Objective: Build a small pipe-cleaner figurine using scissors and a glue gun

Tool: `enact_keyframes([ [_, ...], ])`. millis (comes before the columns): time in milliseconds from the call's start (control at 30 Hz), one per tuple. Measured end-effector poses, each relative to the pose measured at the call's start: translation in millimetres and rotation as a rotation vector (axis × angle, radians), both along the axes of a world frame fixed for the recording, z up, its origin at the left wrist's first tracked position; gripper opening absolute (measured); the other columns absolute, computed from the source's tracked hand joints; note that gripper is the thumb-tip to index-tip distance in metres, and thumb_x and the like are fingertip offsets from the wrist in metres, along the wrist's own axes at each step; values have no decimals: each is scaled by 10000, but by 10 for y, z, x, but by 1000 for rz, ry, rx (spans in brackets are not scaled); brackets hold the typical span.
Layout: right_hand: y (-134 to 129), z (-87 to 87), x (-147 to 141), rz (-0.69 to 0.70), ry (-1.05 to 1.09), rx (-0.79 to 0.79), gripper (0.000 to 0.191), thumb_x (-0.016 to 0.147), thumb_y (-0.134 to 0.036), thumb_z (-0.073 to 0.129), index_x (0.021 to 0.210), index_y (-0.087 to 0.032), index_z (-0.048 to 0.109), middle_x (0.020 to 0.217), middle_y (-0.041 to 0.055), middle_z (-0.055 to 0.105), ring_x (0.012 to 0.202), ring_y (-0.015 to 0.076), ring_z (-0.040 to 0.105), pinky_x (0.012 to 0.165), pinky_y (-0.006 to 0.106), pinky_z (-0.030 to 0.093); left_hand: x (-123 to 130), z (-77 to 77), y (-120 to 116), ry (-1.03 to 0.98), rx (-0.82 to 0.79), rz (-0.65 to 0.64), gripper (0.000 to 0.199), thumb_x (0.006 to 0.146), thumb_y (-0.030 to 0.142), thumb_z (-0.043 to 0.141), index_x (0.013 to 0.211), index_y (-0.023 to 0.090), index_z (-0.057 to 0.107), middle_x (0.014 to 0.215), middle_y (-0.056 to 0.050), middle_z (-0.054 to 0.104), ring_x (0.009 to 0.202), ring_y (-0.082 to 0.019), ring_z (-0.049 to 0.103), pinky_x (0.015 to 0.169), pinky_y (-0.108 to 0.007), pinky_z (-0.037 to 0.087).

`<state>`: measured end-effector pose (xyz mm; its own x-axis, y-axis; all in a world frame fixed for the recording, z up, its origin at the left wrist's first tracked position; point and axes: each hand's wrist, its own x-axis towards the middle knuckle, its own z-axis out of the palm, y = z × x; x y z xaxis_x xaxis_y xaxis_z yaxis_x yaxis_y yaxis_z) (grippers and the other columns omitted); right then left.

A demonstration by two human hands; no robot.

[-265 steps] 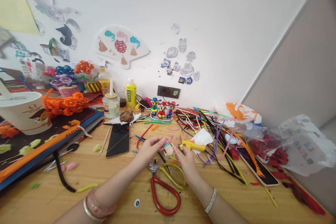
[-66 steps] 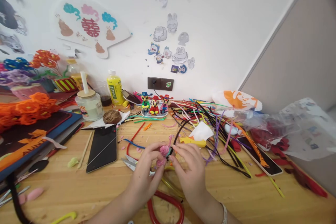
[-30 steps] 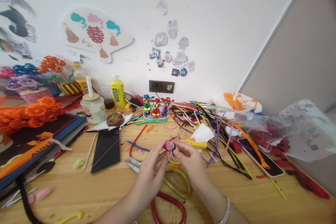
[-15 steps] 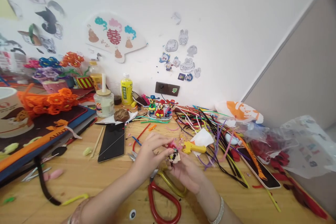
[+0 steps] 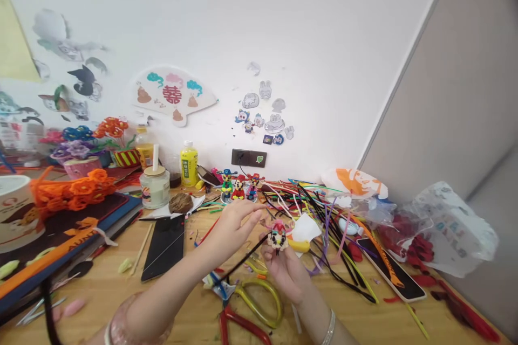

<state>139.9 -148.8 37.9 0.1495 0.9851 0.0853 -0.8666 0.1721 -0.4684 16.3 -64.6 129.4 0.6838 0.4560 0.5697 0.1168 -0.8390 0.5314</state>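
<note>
My right hand (image 5: 288,269) holds a small figure head (image 5: 277,240) upright in its fingers. The head has a cream face, black and yellow details and a red-pink top. A black fuzzy strip (image 5: 243,260) runs from its left side down toward the lower left. My left hand (image 5: 238,229) hovers just left of the head, fingers stretched out, with nothing visible in them. Below the hands lie scissors-like handles, a yellow loop (image 5: 279,302) and a red loop (image 5: 246,323). Behind stand three finished-looking figures, one with a green body (image 5: 227,186).
Many coloured fuzzy stems (image 5: 324,215) lie heaped at the right, beside a phone (image 5: 408,280) and a plastic bag (image 5: 453,226). A dark phone (image 5: 164,248), a glass jar (image 5: 155,188), a yellow bottle (image 5: 189,164) and orange fuzzy flowers (image 5: 81,188) stand or lie leftward.
My left hand has come off the figure head and opened. The head now faces me in my right hand, and the black strip shows. The whole view has tilted upward.
</note>
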Motion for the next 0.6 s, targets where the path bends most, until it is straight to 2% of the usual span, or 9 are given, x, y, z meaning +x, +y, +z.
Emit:
enact_keyframes([
  [100, 51, -71, 82, -30, 4, -13, 127, 643, -150, 693, 696, -192, 585, 695, -16, 595, 616, 80, 514, 584, 179, 430, -6, -87, -36, 84, -78, 61, 316, 762, 402, 480, 975, 209, 611, 891, -60, 645, 854, -210, 555, 778, -326, 399],
  [167, 81, -116, 121, -45, -6, -27, 112, 649, -150, 683, 687, -192, 587, 693, -17, 600, 619, 84, 521, 596, 189, 439, 10, -193, -72, 161, -163, 101, 486, 686, 415, 560, 1115, 189, 517, 787, -41, 632, 728, -206, 567, 679, -311, 420],
  [200, 94, -134, 135, -48, -7, -32, 106, 651, -153, 680, 683, -193, 587, 689, -20, 602, 616, 85, 523, 597, 192, 443, 27, -254, -85, 201, -228, 88, 532, 690, 383, 553, 1171, 174, 462, 704, -18, 619, 648, -194, 562, 614, -294, 419],
  [300, 120, -166, 161, -45, 1, -43, 90, 660, -162, 672, 684, -188, 589, 692, -14, 609, 603, 87, 527, 587, 199, 451, 93, -439, -82, 201, -406, 34, 463, 741, 259, 425, 1183, 123, 445, 545, 24, 532, 513, -168, 508, 499, -258, 382],
  [400, 138, -183, 188, -38, 10, -61, 63, 685, -178, 653, 711, -174, 596, 731, 10, 624, 598, 87, 532, 578, 202, 454, 123, -588, -14, 104, -538, -25, 333, 713, 247, 437, 994, 144, 583, 517, 29, 516, 493, -152, 489, 490, -245, 369],
  [500, 165, -215, 231, -48, 16, -73, 63, 697, -188, 643, 733, -154, 604, 795, 46, 640, 599, 84, 541, 568, 195, 453, 82, -712, 82, 65, -545, 21, 229, 692, 269, 449, 810, 156, 609, 480, 36, 499, 482, -149, 484, 493, -247, 362],
  [600, 198, -266, 271, -65, 24, -82, 71, 693, -187, 643, 742, -147, 612, 821, 60, 648, 595, 84, 550, 562, 194, 452, -8, -842, 180, 25, -562, 113, 227, 661, 280, 469, 796, 147, 594, 425, 47, 494, 448, -152, 484, 493, -258, 357],
])
